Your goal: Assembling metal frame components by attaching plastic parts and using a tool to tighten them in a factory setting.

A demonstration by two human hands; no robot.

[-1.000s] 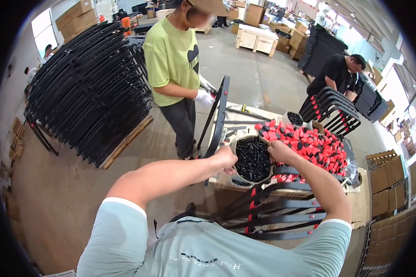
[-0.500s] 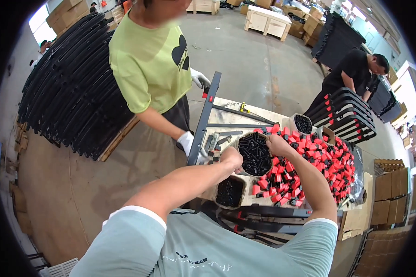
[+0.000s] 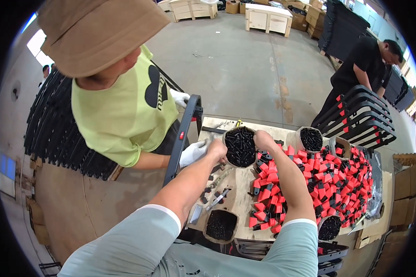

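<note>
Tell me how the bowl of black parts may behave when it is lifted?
The bowl looks full, so probably heavy for its size. Both hands, left and right, grip its rim; tilted, the small loose parts would likely spill.

Parts-strewn wooden worktable (image 3: 238,182)

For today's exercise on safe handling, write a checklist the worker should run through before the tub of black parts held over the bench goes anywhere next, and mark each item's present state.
1. Both hands on the tub: left hand and right hand each at the rim of the tub of black parts. Ok.
2. Tub level, nothing spilling: ok.
3. Grip firmness: fingers partly hidden. Cannot tell.
4. Free spot on the bench: red and black caps crowd the right; tools and loose parts lie left. Not ok.
5. Co-worker's gloved hand right beside the left hand. Not ok.
6. Other tubs apart from this one: ok.
</note>
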